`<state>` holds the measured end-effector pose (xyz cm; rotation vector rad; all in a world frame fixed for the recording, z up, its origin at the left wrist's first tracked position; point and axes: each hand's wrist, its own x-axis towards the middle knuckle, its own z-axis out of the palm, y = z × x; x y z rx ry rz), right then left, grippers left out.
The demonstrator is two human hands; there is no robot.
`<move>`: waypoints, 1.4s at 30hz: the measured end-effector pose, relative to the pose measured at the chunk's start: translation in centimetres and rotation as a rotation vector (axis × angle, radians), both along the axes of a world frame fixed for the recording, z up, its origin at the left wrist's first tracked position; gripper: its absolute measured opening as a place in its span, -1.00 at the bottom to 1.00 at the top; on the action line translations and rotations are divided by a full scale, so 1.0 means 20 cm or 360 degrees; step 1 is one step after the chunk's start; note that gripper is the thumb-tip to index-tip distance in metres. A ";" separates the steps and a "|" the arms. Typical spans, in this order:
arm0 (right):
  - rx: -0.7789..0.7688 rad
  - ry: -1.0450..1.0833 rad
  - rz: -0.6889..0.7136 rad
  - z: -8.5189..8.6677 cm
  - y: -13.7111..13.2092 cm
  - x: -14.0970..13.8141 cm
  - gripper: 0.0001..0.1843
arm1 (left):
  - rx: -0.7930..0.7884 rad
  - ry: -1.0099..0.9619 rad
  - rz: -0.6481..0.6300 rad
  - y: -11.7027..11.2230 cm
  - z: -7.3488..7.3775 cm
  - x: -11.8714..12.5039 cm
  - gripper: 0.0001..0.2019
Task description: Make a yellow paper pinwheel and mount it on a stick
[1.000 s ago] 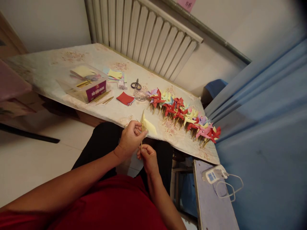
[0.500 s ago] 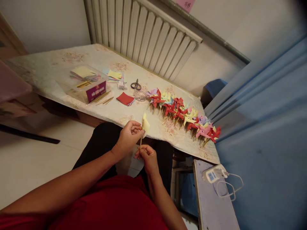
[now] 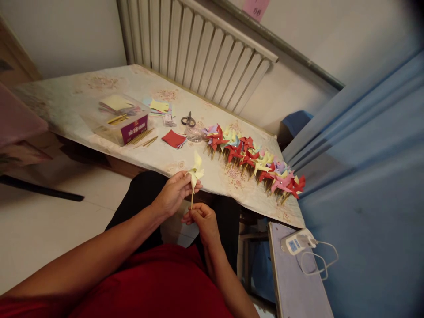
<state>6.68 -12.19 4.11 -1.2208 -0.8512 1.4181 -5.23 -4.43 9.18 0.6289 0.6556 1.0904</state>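
Observation:
A pale yellow paper pinwheel (image 3: 196,170) on a thin wooden stick is held over my lap, just in front of the table edge. My left hand (image 3: 172,192) pinches the folded paper head at the top of the stick. My right hand (image 3: 202,221) is closed round the lower end of the stick. On the table (image 3: 99,79) beyond, a row of several finished pinwheels (image 3: 255,161) in red, yellow, pink and blue runs toward the right corner.
A clear plastic box (image 3: 121,119) with paper sheets and sticks stands at the table's left, loose sticks beside it. Red paper squares (image 3: 174,138), scissors (image 3: 188,119) and a small clear dish lie mid-table. A radiator is behind; a white device (image 3: 296,240) with a cord sits lower right.
The yellow paper has gone from a broad flat sheet to a folded pinwheel head on the stick. Both hands have stayed close together, shifting slightly down.

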 end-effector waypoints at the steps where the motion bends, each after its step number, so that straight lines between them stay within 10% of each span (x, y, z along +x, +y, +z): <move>1: -0.0010 0.0005 -0.0001 0.00 0.00 0.00 -0.81 | -0.0026 -0.0024 -0.0002 0.00 0.00 0.00 -0.74; 27: -0.0014 -0.0097 0.0119 0.03 -0.02 0.01 -0.85 | -0.0318 -0.0303 -0.0155 0.03 0.00 -0.02 -0.87; 35: 0.0246 -0.0490 -0.0138 0.24 0.06 0.14 -0.86 | -0.0367 -0.0225 -0.0159 0.00 0.01 -0.01 -0.83; 42: 0.1040 -0.1323 -0.0228 0.47 0.19 0.18 -0.88 | -0.0218 -0.0098 -0.0216 -0.05 -0.01 0.02 -0.80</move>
